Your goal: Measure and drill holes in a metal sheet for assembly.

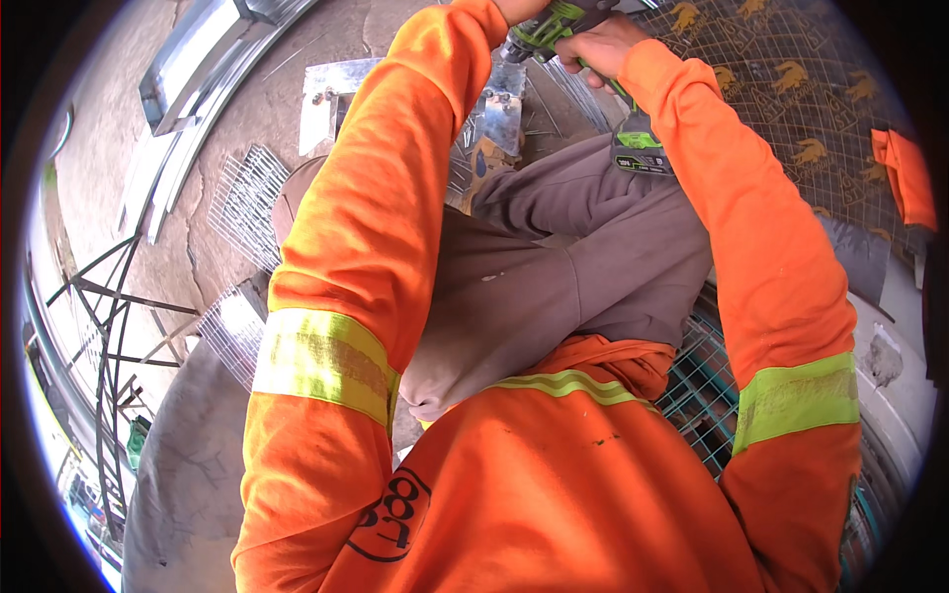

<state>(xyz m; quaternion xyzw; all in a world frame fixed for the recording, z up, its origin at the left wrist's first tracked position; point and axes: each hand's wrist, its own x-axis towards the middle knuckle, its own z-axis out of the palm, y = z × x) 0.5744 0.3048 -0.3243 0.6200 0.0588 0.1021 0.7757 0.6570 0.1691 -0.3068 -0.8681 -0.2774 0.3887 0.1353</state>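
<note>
At the top edge is a green and black cordless drill (547,32). My right hand (605,47) is closed around its handle, and the battery (639,146) at its base shows below my right wrist. My left hand (518,9) is beside the drill's body, mostly cut off by the frame edge, so its fingers are hidden. Bent, shiny sheet-metal pieces (318,124) lie on the ground just below the drill, partly covered by my left sleeve. Whatever the drill's tip touches cannot be made out.
My folded legs (514,296) fill the middle. Wire mesh pieces (247,203) lie to their left, long metal channels (188,74) farther off. A dark lattice frame (111,296) stands at the left. A dark printed sheet (751,79) and orange cloth (905,178) are at the right.
</note>
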